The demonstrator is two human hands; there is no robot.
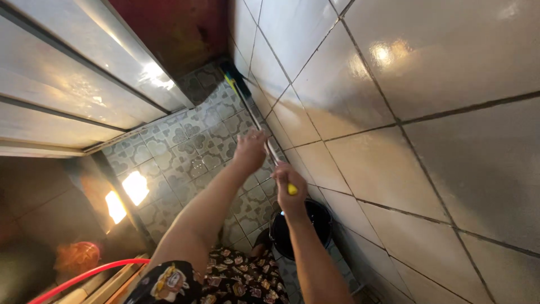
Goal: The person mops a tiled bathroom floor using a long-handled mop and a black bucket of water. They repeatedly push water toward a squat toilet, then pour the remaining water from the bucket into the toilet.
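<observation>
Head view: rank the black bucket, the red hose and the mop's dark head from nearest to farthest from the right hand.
From the right hand:
1. Round black bucket, just below it against the tiled wall.
2. Dark mop head, up the handle in the floor corner.
3. Thin red hose, far lower left.

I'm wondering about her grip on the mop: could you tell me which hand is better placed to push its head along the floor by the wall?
Probably the left hand: it grips further down the mop. The right hand holds its yellow end.
</observation>
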